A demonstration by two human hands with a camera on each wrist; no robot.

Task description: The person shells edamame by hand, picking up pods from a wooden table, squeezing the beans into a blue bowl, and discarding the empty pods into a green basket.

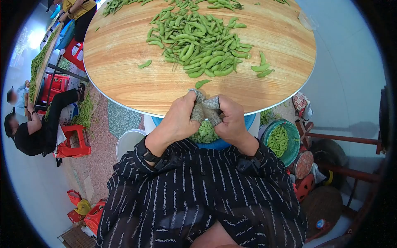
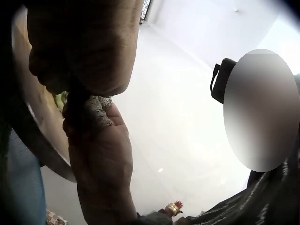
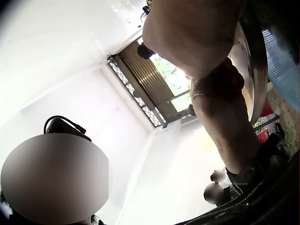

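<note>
Both hands meet in front of the body at the near edge of the round wooden table (image 1: 120, 89). Grey knit covers sleeve the thumbs and forefingers. My left hand (image 1: 178, 115) and right hand (image 1: 232, 120) have bent fingers, with the covered fingertips close together. I cannot tell whether a pod is between them, as the fingers hide that spot. One green soybean pod (image 1: 202, 84) lies on the table just beyond the fingertips. Below the hands, shelled green beans (image 1: 205, 133) fill a blue basin (image 1: 223, 144). In the left wrist view the right hand (image 2: 105, 154) shows its grey cover (image 2: 101, 110).
A large heap of soybean pods (image 1: 200, 45) spreads across the table, with loose pods (image 1: 261, 68) to its right. On the right stands a green basket (image 1: 289, 138) holding pods. A white bucket (image 1: 129, 142) stands at left. People sit by another table and red stools (image 1: 74, 142).
</note>
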